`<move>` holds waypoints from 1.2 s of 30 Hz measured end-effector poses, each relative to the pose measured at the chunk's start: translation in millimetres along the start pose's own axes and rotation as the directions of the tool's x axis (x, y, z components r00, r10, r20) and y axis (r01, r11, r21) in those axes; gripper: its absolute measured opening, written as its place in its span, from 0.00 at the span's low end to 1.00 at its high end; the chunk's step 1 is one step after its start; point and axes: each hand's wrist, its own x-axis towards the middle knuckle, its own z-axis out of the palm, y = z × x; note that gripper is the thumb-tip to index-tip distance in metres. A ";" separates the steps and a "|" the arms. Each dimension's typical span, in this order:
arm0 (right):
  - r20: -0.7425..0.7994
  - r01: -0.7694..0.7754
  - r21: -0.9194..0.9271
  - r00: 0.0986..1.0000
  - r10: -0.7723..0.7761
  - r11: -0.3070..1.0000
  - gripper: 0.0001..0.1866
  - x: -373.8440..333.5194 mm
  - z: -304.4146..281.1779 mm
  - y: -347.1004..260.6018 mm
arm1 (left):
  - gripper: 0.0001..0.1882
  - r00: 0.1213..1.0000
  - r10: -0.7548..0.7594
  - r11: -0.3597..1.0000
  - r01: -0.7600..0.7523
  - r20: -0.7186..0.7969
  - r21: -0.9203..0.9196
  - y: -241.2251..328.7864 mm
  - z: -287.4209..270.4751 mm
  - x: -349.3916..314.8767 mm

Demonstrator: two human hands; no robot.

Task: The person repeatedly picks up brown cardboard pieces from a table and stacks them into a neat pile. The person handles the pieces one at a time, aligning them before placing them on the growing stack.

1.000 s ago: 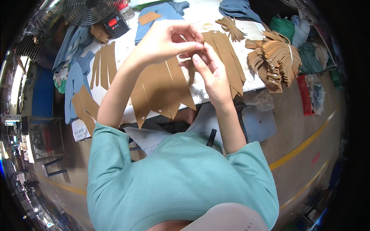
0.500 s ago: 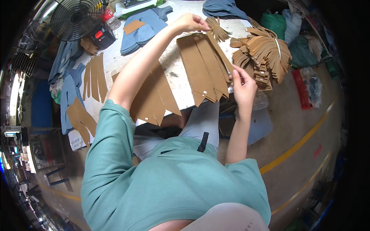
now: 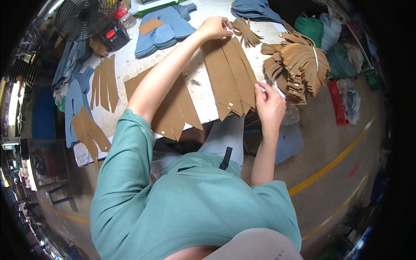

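Long brown leather-like strips with pointed near ends lie side by side in stacks at the table's near edge. Along their right side runs another brown strip. My left hand is closed at its far end, fingertips pinched together. Lower down, my right hand pinches at that strip's right edge with thumb and forefinger. Left of these, under my left forearm, lies a second group of wide brown pieces, partly hidden by the arm.
Tied bundles of brown strips sit at the right; a small fanned bundle lies beyond my left hand. Blue cut pieces are stacked at the back. A black fan stands far left, a red crate on the floor at right.
The strip between my hands has come down and left onto the right side of the stack. My right hand has lowered slightly; my left hand stays near the far end.
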 end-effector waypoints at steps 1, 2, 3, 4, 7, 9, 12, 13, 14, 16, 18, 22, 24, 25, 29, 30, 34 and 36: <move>-0.008 0.005 -0.023 1.000 -0.005 1.000 0.12 -2.0 -4.8 -1.3 | 0.15 0.999 0.009 0.998 -0.006 -0.048 0.058 -3.1 -6.6 -3.7; -0.020 0.022 0.063 1.000 -0.021 0.998 0.11 -5.1 -10.2 -3.5 | 0.16 0.994 0.024 0.999 -0.020 -0.103 0.045 -9.0 -15.9 -9.5; -0.026 0.073 0.121 0.997 -0.070 0.990 0.09 -9.0 -16.8 -6.0 | 0.15 0.993 0.041 0.996 -0.033 -0.108 0.078 -17.8 -31.3 -13.8; 0.012 0.100 0.202 0.994 -0.104 0.974 0.08 -15.3 -22.8 -9.8 | 0.15 0.993 0.037 0.995 -0.025 -0.114 0.100 -28.4 -46.1 -21.3; 0.185 0.112 0.321 0.966 -0.178 0.940 0.06 -36.2 -28.0 -28.1 | 0.15 0.997 -0.075 0.991 0.076 -0.017 0.113 -67.2 -81.2 -59.9; 0.294 0.200 0.371 0.901 -0.319 0.907 0.08 -51.9 -15.1 -45.4 | 0.16 0.998 -0.039 0.982 0.030 0.047 0.186 -82.8 -95.1 -75.9; 0.358 0.303 0.391 0.820 -0.447 0.869 0.21 -67.8 25.5 -72.2 | 0.16 0.936 -0.202 0.976 0.169 0.290 0.135 -92.4 -102.7 -113.2; 0.337 0.364 0.361 0.807 -0.484 0.858 0.23 -71.5 38.3 -79.0 | 0.17 0.949 -0.150 0.977 0.099 0.277 0.191 -91.0 -99.5 -121.9; 0.320 0.408 0.288 0.812 -0.488 0.867 0.23 -74.7 47.8 -83.5 | 0.17 0.930 -0.205 0.974 0.164 0.305 0.155 -89.2 -95.6 -129.3; 0.300 0.475 0.118 0.820 -0.488 0.872 0.23 -79.0 61.0 -87.6 | 0.18 0.917 -0.247 0.969 0.225 0.314 0.105 -86.3 -89.2 -137.8; 0.435 0.383 0.163 0.799 -0.415 0.909 0.23 -78.0 64.0 -84.3 | 0.19 0.934 -0.229 0.973 0.217 0.272 0.075 -86.7 -82.1 -144.4; 0.443 0.358 0.183 0.802 -0.402 0.916 0.20 -78.6 63.4 -81.8 | 0.15 0.932 -0.203 0.970 0.233 0.299 -0.070 -97.7 -78.2 -145.4; 0.407 0.278 0.303 0.827 -0.387 0.912 0.19 -77.6 62.7 -82.2 | 0.14 0.945 -0.168 0.945 0.236 0.282 -0.225 -105.4 -80.8 -148.7; 0.383 0.200 0.405 0.849 -0.364 0.892 0.19 -76.6 62.5 -82.6 | 0.13 0.950 -0.152 0.925 0.234 0.272 -0.300 -109.2 -83.6 -150.7; 0.396 -0.123 0.746 0.872 -0.288 0.654 0.21 -76.1 63.2 -84.4 | 0.15 0.980 -0.087 0.880 0.160 0.179 -0.447 -123.8 -107.0 -156.5; 0.437 -0.146 0.730 0.852 -0.290 0.668 0.20 -76.7 64.6 -85.0 | 0.15 0.980 -0.101 0.894 0.166 0.173 -0.415 -126.6 -111.7 -159.2; 0.528 -0.120 0.664 0.774 -0.349 0.738 0.17 -84.6 69.1 -86.2 | 0.15 0.947 -0.146 0.893 0.250 0.285 -0.374 -132.8 -118.0 -171.8; 0.527 -0.034 0.620 0.758 -0.384 0.784 0.16 -90.3 71.7 -87.7 | 0.16 0.936 -0.180 0.899 0.282 0.303 -0.335 -133.3 -113.7 -178.4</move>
